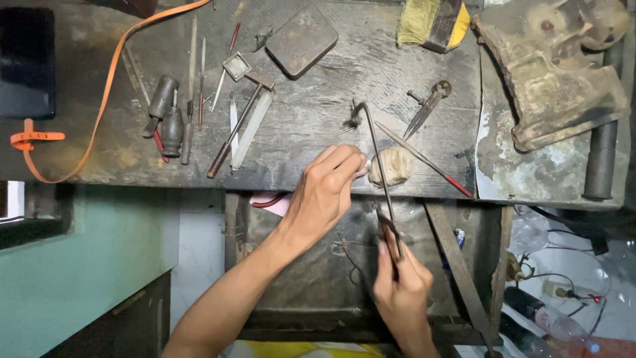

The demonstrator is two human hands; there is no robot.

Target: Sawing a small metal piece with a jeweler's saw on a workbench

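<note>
Gripping saw frame (376, 156) between fingers (391, 255)

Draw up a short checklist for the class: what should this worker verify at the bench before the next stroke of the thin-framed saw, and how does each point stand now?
1. Right hand grips the handle of the saw: ok, fingers closed around it.
2. Left hand steadies the work at the bench edge: ok; fingertips press by the pale worn bench pin.
3. Workpiece seated firmly: cannot tell, too small and hidden by fingertips.
4. Blade intact and tight: cannot tell, too thin to see.
5. Stroke path free: not ok; a red-tipped needle file lies just beside the frame.
6. Dividers out of the way: ok, further back on the bench.
</note>
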